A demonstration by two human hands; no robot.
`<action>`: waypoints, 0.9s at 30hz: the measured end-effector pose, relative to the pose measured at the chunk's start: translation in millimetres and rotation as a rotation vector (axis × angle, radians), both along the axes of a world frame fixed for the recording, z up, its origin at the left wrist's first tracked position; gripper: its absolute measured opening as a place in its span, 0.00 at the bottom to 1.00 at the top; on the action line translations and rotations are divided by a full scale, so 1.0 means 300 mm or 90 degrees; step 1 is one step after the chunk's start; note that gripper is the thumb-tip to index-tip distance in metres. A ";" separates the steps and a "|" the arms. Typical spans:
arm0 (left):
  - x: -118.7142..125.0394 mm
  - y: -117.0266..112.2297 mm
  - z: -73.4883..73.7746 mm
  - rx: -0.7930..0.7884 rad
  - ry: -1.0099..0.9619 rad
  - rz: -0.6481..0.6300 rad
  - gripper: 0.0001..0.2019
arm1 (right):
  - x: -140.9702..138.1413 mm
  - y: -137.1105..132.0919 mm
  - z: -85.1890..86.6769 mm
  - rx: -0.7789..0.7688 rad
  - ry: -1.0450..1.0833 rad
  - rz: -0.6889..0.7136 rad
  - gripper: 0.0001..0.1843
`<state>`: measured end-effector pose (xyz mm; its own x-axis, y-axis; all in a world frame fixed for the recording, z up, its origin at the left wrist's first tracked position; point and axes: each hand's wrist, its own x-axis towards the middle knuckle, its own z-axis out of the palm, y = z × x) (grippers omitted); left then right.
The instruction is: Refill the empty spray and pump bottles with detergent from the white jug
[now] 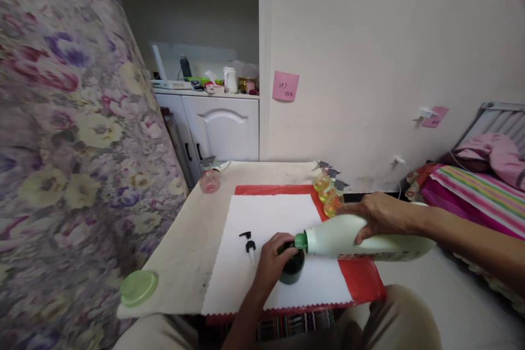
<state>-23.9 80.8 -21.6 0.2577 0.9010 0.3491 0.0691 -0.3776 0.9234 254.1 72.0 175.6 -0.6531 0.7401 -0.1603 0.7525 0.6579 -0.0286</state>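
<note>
Head view, and both hands are busy! The left hand (273, 257) curls snugly round the top of a dark green bottle (292, 272), on the white sheet (279, 213) towards the worktop's (180, 268) near edge. Across from it, the right hand (377, 213) grips a big pale bottle (344, 235) from above, fingers wrapped over its body, the bottle tipped almost flat beyond the worktop's right edge. Its green spout (301, 241) is right at the dark bottle's mouth!

How far along? The black pump (250, 246) is out, lying on the sheet left of the dark bottle; that part looks done. The tipping is on, a mid-way stage by my reading, though whether liquid is flowing, or how full the dark bottle is, I cannot tell. The pump is not yet back on.

Now the count: one dark bottle, one big pale bottle, one pump. Three yellow spray bottles (328, 193) crowd the far right corner, one pink spray bottle (210, 181) stands by the far left corner, one light green lid (138, 288) sits at the near left corner. One white sheet, over one red sheet (361, 279).
</note>
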 end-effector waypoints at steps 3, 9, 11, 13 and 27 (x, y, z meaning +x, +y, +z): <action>-0.001 0.000 0.001 0.000 -0.001 -0.002 0.09 | 0.002 0.001 -0.004 0.016 -0.008 0.007 0.32; -0.003 -0.001 0.005 0.000 0.003 -0.002 0.09 | 0.005 0.004 -0.007 0.010 -0.007 0.003 0.32; -0.002 0.001 0.008 0.000 0.004 -0.001 0.09 | 0.007 0.003 -0.006 0.002 -0.005 -0.003 0.31; -0.001 0.002 0.010 0.000 0.005 0.001 0.08 | 0.008 0.001 -0.005 -0.001 -0.007 -0.008 0.31; 0.001 0.002 0.006 0.003 0.007 0.002 0.09 | 0.006 0.000 -0.002 0.007 -0.006 0.000 0.32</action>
<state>-23.6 81.3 -20.0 0.2591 0.8999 0.3507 0.0811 -0.3821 0.9205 255.8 71.9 174.9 -0.6519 0.7415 -0.1588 0.7526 0.6584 -0.0148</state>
